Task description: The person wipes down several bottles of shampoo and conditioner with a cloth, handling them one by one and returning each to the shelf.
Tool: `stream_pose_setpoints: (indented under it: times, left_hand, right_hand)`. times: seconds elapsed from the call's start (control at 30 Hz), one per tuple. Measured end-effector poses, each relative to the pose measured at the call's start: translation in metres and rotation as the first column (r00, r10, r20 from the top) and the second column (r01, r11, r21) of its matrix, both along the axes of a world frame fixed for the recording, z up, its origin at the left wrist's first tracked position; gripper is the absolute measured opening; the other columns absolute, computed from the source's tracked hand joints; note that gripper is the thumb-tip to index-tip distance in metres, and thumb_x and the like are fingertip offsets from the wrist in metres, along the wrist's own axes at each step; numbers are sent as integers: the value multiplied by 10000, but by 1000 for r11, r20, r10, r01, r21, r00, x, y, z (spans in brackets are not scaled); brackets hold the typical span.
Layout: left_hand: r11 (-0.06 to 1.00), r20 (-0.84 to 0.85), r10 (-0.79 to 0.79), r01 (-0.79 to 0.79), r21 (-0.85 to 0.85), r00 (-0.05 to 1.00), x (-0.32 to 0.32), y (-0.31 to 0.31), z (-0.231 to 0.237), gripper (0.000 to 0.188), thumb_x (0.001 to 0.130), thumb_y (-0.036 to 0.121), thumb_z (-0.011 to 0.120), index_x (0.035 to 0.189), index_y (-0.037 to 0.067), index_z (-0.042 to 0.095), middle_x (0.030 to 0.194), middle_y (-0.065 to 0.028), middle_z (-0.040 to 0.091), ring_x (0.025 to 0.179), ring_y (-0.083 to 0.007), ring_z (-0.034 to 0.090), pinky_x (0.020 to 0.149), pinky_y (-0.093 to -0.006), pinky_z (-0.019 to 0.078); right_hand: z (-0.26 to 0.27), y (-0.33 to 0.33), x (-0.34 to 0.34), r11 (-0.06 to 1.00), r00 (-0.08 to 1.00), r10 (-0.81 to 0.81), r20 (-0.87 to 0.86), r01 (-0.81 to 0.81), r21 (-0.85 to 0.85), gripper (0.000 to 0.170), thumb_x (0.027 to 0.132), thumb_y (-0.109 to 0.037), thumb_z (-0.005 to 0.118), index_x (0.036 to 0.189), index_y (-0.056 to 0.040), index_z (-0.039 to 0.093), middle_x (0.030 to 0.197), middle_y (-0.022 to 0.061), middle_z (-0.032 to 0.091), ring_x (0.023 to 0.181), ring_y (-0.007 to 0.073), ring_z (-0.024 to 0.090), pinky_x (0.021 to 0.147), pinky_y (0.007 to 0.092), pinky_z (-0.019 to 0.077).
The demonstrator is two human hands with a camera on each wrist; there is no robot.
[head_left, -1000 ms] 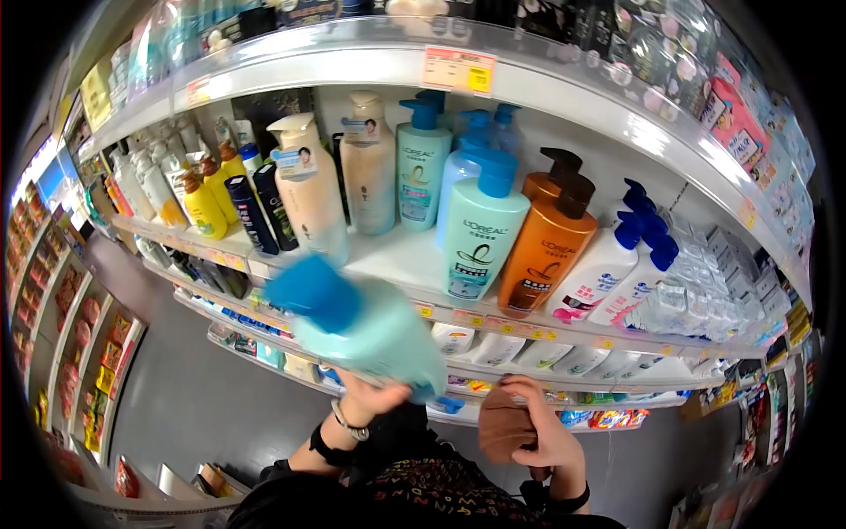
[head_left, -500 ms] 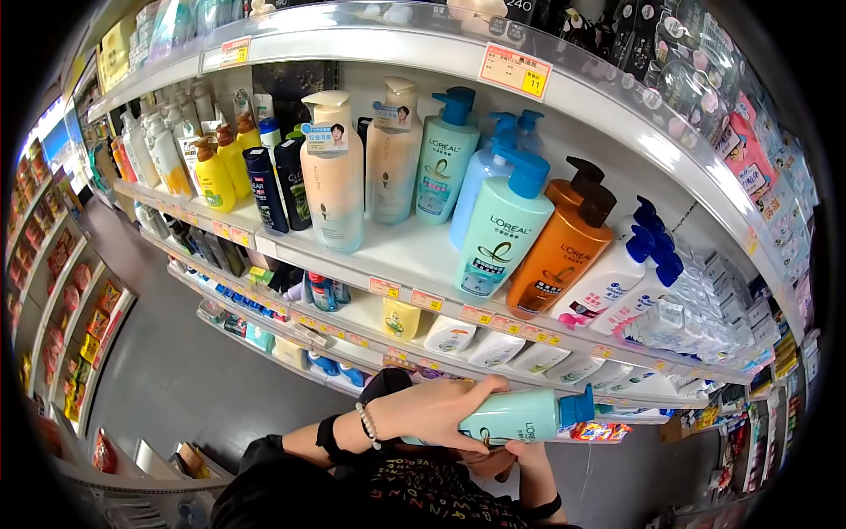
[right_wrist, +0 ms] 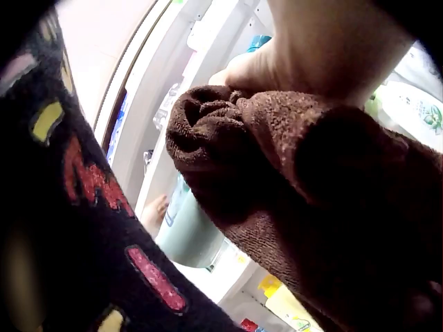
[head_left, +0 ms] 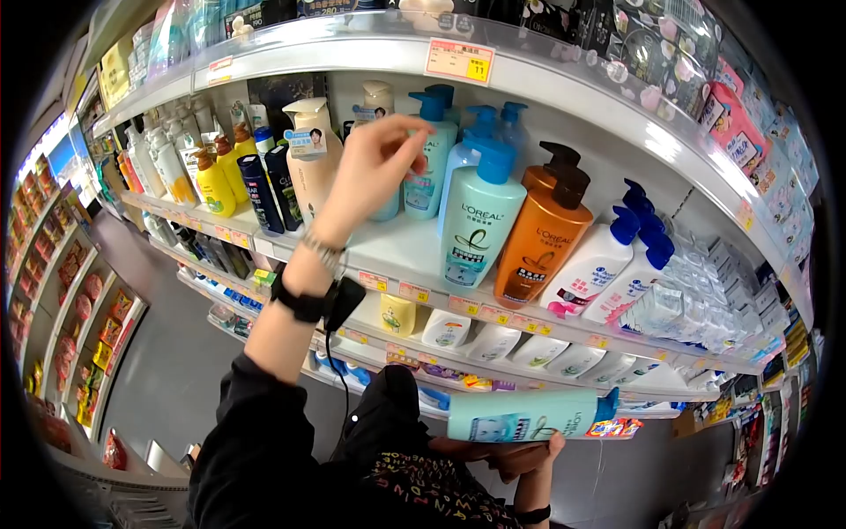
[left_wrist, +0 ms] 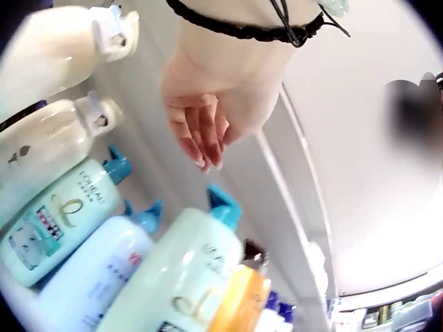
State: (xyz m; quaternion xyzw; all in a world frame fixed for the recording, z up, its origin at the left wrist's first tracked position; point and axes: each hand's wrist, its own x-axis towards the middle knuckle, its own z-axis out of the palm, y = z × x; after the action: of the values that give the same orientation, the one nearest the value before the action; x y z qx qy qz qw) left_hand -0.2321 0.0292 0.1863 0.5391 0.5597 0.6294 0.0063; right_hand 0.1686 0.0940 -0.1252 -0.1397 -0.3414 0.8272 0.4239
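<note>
My left hand (head_left: 374, 176) is raised before the shelf bottles, fingers loosely bent and holding nothing. It overlaps a cream pump bottle (head_left: 308, 176) and a teal pump bottle (head_left: 426, 176) in the head view. In the left wrist view the hand (left_wrist: 218, 104) hangs above a teal bottle (left_wrist: 187, 270), apart from it. Low in front, my right hand (head_left: 539, 467) grips another teal bottle (head_left: 520, 416) lying sideways, together with a brown cloth (head_left: 493, 456). That cloth (right_wrist: 277, 152) fills much of the right wrist view below the hand (right_wrist: 325, 48), whose fingers are mostly hidden.
Brown bottles (head_left: 545, 247) and white blue-capped bottles (head_left: 595, 269) stand further right on the shelf. Yellow bottles (head_left: 214, 185) are at the left. A price tag (head_left: 460, 62) hangs on the upper shelf edge. Lower shelves hold white bottles (head_left: 493, 342); another rack (head_left: 75, 326) stands far left.
My left hand has let go of the sideways teal bottle and moved up and left to the shelf bottles. The right hand still holds the bottle low in front.
</note>
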Motion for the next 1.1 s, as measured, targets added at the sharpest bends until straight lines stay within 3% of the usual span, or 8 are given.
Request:
stream_pose_setpoints:
  times: [0.33, 0.43, 0.5, 0.6, 0.87, 0.97, 1.03, 1.1]
  left_hand:
    - [959, -394, 106, -198, -201, 913, -47, 101, 13, 489, 736, 362, 688, 1093, 40, 601, 662, -125, 616, 549, -137, 586, 521, -282, 474]
    - [932, -607, 28, -240, -271, 794, -57, 115, 27, 591, 684, 458, 702, 1111, 66, 594, 699, -130, 625, 535, -157, 587, 527, -293, 483]
    - [898, -682, 9, -307, -316, 731, -57, 123, 26, 494, 747, 382, 681, 1112, 64, 584, 738, -133, 634, 539, -172, 612, 527, -290, 515]
    - [936, -837, -188, -164, -311, 514, -61, 125, 19, 563, 763, 260, 627, 1242, 18, 458, 1196, -244, 512, 1103, -347, 500, 915, -359, 403]
    - [887, -568, -195, -103, -450, 800, -54, 117, 17, 558, 738, 185, 671, 1210, -24, 457, 1131, -238, 541, 1006, -341, 550, 825, -351, 459]
    - [996, -919, -64, -30, -82, 388, -88, 123, 3, 464, 772, 140, 649, 1163, -52, 491, 993, -227, 600, 844, -280, 625, 674, -330, 517]
    - [889, -348, 87, -231, -396, 933, -38, 79, 16, 375, 812, 276, 642, 1102, 47, 579, 746, -133, 638, 557, -171, 637, 521, -272, 541]
    - [896, -317, 121, -241, -373, 941, -37, 69, 11, 342, 831, 242, 622, 1101, 37, 574, 740, -134, 639, 574, -174, 647, 535, -268, 552]
  right_hand:
    - [48, -21, 38, 1000, 994, -17, -105, 18, 11, 735, 721, -520, 558, 1261, -44, 411, 1202, 174, 511, 1049, 343, 525, 868, 480, 457]
    - [38, -29, 45, 958, 850, 111, -515, -230, -173, 783, 717, -558, 515, 1299, -53, 374, 1226, 172, 490, 1075, 339, 508, 882, 470, 442]
    - [42, -35, 43, 988, 962, -22, -271, -21, -152, 791, 720, -563, 504, 1305, -48, 367, 1233, 174, 485, 1076, 342, 506, 886, 471, 440]
    - [38, -34, 42, 977, 980, -200, -13, 199, -71, 798, 725, -559, 495, 1311, -36, 356, 1241, 179, 478, 1080, 349, 503, 892, 476, 438]
    - [9, -20, 52, 989, 988, -137, -64, 133, -60, 777, 740, -534, 490, 1307, -21, 355, 1231, 193, 479, 1066, 360, 506, 890, 468, 443]
    - [5, -20, 54, 990, 990, -138, -31, 137, -27, 763, 744, -530, 483, 1300, -23, 362, 1226, 190, 481, 1060, 352, 506, 889, 456, 441]
    - [7, -22, 51, 984, 984, -178, 16, 178, -23, 753, 746, -528, 479, 1295, -24, 368, 1223, 186, 483, 1061, 345, 504, 892, 451, 437]
    - [15, -26, 47, 976, 975, -211, 75, 213, -31, 733, 750, -517, 476, 1280, -20, 380, 1216, 186, 487, 1076, 327, 498, 896, 449, 434]
